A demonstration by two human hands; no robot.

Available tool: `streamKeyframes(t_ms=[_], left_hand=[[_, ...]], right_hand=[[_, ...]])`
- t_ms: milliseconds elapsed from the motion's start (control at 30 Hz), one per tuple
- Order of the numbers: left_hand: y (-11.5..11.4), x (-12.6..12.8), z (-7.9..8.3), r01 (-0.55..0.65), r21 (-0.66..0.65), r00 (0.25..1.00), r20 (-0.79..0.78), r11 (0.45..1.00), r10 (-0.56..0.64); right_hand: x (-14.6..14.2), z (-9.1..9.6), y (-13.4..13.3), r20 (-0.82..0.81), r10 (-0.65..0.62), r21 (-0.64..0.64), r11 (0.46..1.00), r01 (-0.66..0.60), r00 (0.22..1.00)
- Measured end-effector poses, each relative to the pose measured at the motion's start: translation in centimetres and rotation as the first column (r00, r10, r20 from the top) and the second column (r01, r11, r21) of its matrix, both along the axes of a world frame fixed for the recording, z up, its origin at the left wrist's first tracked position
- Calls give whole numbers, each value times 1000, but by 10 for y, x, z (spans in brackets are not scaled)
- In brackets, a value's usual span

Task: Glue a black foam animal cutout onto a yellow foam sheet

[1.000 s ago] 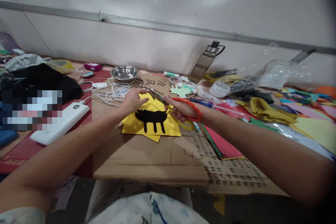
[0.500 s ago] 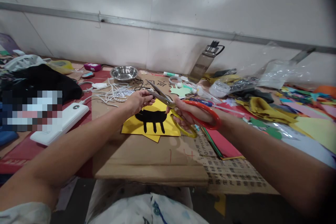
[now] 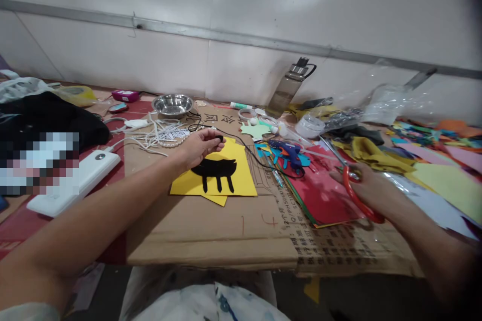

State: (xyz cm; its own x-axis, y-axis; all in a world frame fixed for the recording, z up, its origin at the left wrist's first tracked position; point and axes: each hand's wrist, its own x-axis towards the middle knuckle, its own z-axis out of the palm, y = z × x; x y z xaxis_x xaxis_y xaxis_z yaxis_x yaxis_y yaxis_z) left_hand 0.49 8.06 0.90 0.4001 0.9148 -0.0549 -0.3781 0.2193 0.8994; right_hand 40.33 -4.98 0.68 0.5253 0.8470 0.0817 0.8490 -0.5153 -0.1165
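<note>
My left hand (image 3: 203, 146) is over the yellow paper (image 3: 244, 180), its fingers pinching a small black paper piece (image 3: 220, 138). Below it, a black cut-out (image 3: 216, 170) with legs lies on the yellow sheet. Off to the right, my right hand (image 3: 361, 183) grips scissors (image 3: 350, 188) by their red and yellow handles, the blades pointing away to the upper left. The scissors are over the stack of coloured paper (image 3: 320, 200), whose top sheet is red.
Behind are a steel bowl (image 3: 173, 105), a tilted water bottle (image 3: 288, 88) and a tape roll (image 3: 309, 125). A blue glue gun (image 3: 288, 153) with a black cord lies mid-right. At left is a white power bank (image 3: 75, 183) with cables; paper scraps (image 3: 425, 140) cover the right.
My right hand has carried the scissors away from my left hand, to the right over the red paper. My left hand stays by the yellow paper, the small black piece now visible in its fingers.
</note>
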Motion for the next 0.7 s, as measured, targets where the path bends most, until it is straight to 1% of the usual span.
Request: streamKeyframes(t_ms=[67,100,167,233,367,467,500,567,633,700], left_hand=[[-2,1,1,-6,3,1000,-5,1000,6],[-2,2,1,-11,5,1000,-9,1000,11],[-4,2,0,-19,13,1000,-15,1000,19],[-4,3,-1,-25,22,1000,-15,999,25],[-5,4,-3,-42,24,999,-10,999,43],[-6,4,-4,-42,29,999,-7,999,43],[-6,3,-5,-43,31,999,-8,999,43],[-7,2,-5,-46,27,999,-12,999,46],[-7,2,-6,-48,19,999,-20,999,48],[-7,1,-7,-49,14,999,-23,999,50]], right_hand=[[20,-12,-6,-44,-62,-87,995,58,997],[26,-16,-8,-49,-90,-142,987,82,995],[32,-22,-9,-38,-109,-211,973,98,993],[34,-23,-7,-27,-103,-238,967,93,994],[32,-23,-1,-13,-52,-241,969,48,999],[28,-19,1,31,-16,-293,956,25,999],[25,-17,1,42,-18,-299,954,30,999],[21,-11,0,47,-41,-269,962,53,998],[21,-6,-3,41,-83,-191,977,89,996],[27,-3,-7,47,-136,-138,980,142,990]])
